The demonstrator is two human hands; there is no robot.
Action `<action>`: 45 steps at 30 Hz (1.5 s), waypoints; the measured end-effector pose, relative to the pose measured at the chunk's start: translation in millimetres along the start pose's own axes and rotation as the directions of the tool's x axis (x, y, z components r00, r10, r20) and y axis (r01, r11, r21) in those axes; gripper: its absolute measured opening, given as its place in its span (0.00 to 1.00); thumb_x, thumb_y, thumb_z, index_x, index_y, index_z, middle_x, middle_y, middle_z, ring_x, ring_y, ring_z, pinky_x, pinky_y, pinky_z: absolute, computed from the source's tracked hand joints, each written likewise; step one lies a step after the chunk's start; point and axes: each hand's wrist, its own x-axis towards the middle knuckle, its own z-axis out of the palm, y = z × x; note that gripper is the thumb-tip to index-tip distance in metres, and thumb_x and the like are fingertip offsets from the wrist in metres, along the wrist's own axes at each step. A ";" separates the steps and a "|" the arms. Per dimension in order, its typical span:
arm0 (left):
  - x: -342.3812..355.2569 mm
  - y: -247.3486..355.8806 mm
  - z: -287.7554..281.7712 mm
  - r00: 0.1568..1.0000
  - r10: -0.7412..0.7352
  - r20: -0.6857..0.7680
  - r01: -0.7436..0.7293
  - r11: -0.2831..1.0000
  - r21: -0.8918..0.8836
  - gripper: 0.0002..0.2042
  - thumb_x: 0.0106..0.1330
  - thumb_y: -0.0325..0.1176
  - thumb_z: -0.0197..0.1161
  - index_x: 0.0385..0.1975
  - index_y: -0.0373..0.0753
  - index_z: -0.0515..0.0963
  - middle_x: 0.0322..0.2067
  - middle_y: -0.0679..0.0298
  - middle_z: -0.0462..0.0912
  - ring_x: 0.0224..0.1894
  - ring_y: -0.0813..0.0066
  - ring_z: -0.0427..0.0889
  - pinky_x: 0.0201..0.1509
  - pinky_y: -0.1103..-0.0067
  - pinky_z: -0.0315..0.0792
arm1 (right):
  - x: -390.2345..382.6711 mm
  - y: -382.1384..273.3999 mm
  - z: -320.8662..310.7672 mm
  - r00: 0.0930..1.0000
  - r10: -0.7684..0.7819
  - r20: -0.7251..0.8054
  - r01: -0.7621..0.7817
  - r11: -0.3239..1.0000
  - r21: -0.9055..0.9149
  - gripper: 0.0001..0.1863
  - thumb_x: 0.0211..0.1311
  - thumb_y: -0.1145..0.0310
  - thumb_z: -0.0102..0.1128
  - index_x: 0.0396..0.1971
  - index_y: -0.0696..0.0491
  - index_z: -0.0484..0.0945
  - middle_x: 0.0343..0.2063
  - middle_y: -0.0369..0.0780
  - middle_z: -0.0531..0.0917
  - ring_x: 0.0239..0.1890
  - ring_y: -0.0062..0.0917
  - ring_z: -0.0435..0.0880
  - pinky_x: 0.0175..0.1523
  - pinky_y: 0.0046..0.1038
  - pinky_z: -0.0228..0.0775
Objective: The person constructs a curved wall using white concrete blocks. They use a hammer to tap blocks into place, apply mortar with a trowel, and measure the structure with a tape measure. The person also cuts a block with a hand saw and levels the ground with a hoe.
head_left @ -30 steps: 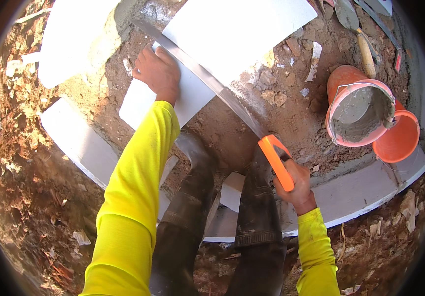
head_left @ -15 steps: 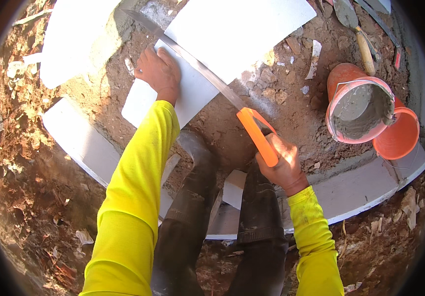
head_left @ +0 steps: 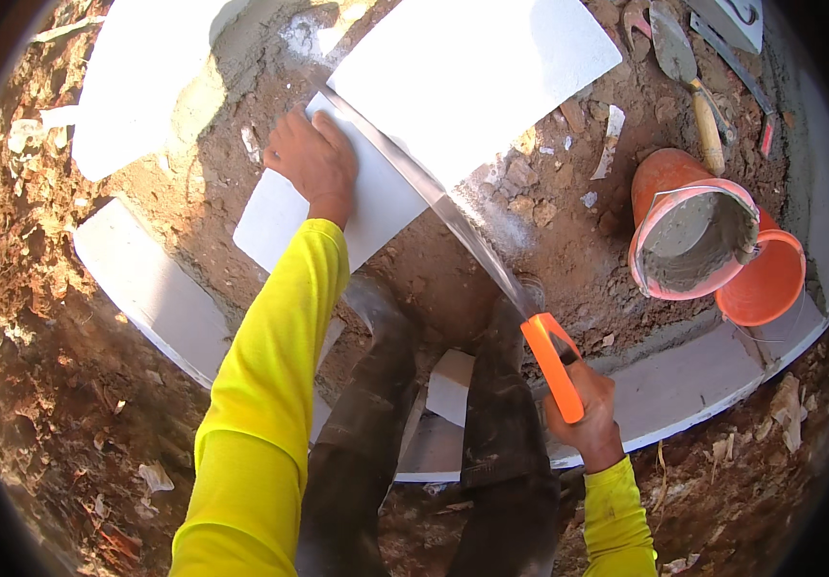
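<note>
The saw (head_left: 460, 225) runs along an edge of the small white block (head_left: 374, 197), its orange handle at 4 o'clock and its blade toward 11. The right hand (head_left: 590, 404) has its fingers clamped round the handle. At 11 o'clock the left hand (head_left: 314, 165) rests on the block — thumb apart from the fingers. The mortar bucket (head_left: 660, 188) sits near 3 o'clock, a trowel (head_left: 709, 130) just above it.

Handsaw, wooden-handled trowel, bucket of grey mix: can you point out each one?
Handsaw (head_left: 464, 232): head view, on the metal blade.
Wooden-handled trowel (head_left: 705, 117): head view, on the wooden handle.
Bucket of grey mix (head_left: 665, 177): head view, on the outer wall.
</note>
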 end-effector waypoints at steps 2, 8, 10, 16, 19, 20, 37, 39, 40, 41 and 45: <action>1.3 6.7 9.1 0.999 0.025 -0.030 -0.026 1.000 -0.012 0.16 0.68 0.39 0.50 0.47 0.35 0.74 0.43 0.55 0.76 0.53 0.57 0.71 0.63 0.60 0.51 | 58.1 -8.2 14.3 0.997 -0.020 0.069 0.026 0.995 -0.097 0.08 0.49 0.75 0.64 0.26 0.53 0.73 0.25 0.43 0.79 0.27 0.43 0.81 0.31 0.39 0.75; 9.9 3.6 -1.6 0.998 -0.022 0.053 0.022 1.000 0.010 0.16 0.69 0.40 0.49 0.46 0.35 0.74 0.45 0.54 0.76 0.53 0.55 0.71 0.62 0.59 0.53 | 0.8 16.1 -0.4 0.999 0.035 0.031 -0.035 0.999 -0.011 0.09 0.48 0.78 0.64 0.27 0.54 0.73 0.25 0.44 0.78 0.30 0.43 0.82 0.32 0.39 0.76; -1.8 -3.4 1.9 1.000 0.009 -0.012 -0.009 1.000 0.007 0.16 0.69 0.40 0.49 0.46 0.35 0.74 0.44 0.54 0.76 0.52 0.55 0.72 0.62 0.59 0.53 | -5.1 12.6 -4.5 1.000 -0.019 0.017 0.019 1.000 -0.009 0.09 0.47 0.79 0.64 0.28 0.53 0.74 0.24 0.42 0.77 0.28 0.42 0.81 0.32 0.38 0.76; -0.2 4.0 -2.0 0.975 -0.063 0.214 0.056 0.998 0.040 0.17 0.69 0.39 0.49 0.50 0.35 0.73 0.47 0.54 0.77 0.54 0.56 0.71 0.62 0.60 0.53 | 12.1 17.1 20.2 0.996 0.047 0.082 -0.046 0.999 -0.012 0.08 0.48 0.77 0.64 0.28 0.53 0.74 0.23 0.43 0.76 0.28 0.41 0.82 0.33 0.38 0.77; 4.9 0.4 0.1 1.000 0.009 0.016 -0.009 1.000 0.003 0.17 0.69 0.39 0.49 0.50 0.35 0.73 0.47 0.54 0.77 0.54 0.55 0.72 0.62 0.59 0.53 | -29.1 23.7 -10.7 0.996 0.053 0.069 -0.052 0.998 -0.020 0.07 0.48 0.77 0.64 0.26 0.54 0.74 0.23 0.44 0.78 0.28 0.42 0.83 0.32 0.39 0.77; -3.1 -6.7 -0.1 1.000 0.004 0.021 -0.005 1.000 0.012 0.17 0.69 0.39 0.49 0.50 0.35 0.73 0.47 0.54 0.77 0.55 0.56 0.72 0.62 0.59 0.54 | -33.3 23.5 -15.2 0.997 0.030 0.068 -0.029 0.999 -0.022 0.07 0.48 0.77 0.64 0.26 0.54 0.74 0.23 0.44 0.78 0.28 0.42 0.83 0.32 0.39 0.77; 5.2 -13.9 -6.1 0.989 -0.028 0.142 0.027 1.000 0.010 0.18 0.70 0.41 0.46 0.47 0.35 0.75 0.45 0.51 0.79 0.53 0.50 0.73 0.56 0.57 0.62 | -6.8 32.5 1.8 0.991 0.085 0.108 -0.083 0.996 -0.019 0.09 0.51 0.73 0.64 0.26 0.52 0.70 0.24 0.44 0.77 0.28 0.44 0.80 0.31 0.41 0.73; -1.7 -7.4 -0.2 0.999 0.022 0.036 -0.022 1.000 -0.005 0.18 0.69 0.41 0.46 0.47 0.35 0.75 0.44 0.51 0.79 0.52 0.49 0.74 0.55 0.57 0.63 | 12.7 37.1 4.8 0.994 0.047 0.097 -0.043 0.998 -0.047 0.09 0.51 0.73 0.63 0.25 0.52 0.70 0.23 0.43 0.77 0.28 0.44 0.80 0.31 0.40 0.74; 11.0 -8.2 4.2 1.000 0.024 0.005 -0.024 0.999 -0.023 0.18 0.69 0.40 0.46 0.47 0.34 0.75 0.46 0.50 0.79 0.53 0.50 0.73 0.57 0.58 0.63 | 25.7 39.7 8.4 0.995 0.029 0.093 -0.023 0.998 -0.057 0.09 0.51 0.73 0.63 0.25 0.52 0.70 0.23 0.43 0.77 0.27 0.43 0.80 0.31 0.40 0.74; -5.2 -12.0 4.2 0.999 0.014 0.045 -0.013 1.000 -0.018 0.18 0.69 0.40 0.46 0.47 0.33 0.75 0.46 0.50 0.79 0.53 0.50 0.74 0.57 0.58 0.63 | 23.1 34.7 10.1 0.991 0.061 0.117 -0.052 0.996 -0.073 0.08 0.51 0.73 0.63 0.25 0.52 0.70 0.22 0.43 0.76 0.27 0.43 0.80 0.31 0.40 0.74; -4.5 -2.9 7.2 0.996 -0.002 0.084 0.008 0.998 -0.069 0.19 0.68 0.39 0.45 0.47 0.33 0.77 0.45 0.49 0.80 0.51 0.49 0.76 0.57 0.59 0.65 | 48.5 40.2 42.0 0.999 -0.044 -0.004 0.045 0.999 0.024 0.08 0.48 0.77 0.65 0.27 0.54 0.74 0.23 0.44 0.76 0.28 0.45 0.81 0.32 0.38 0.75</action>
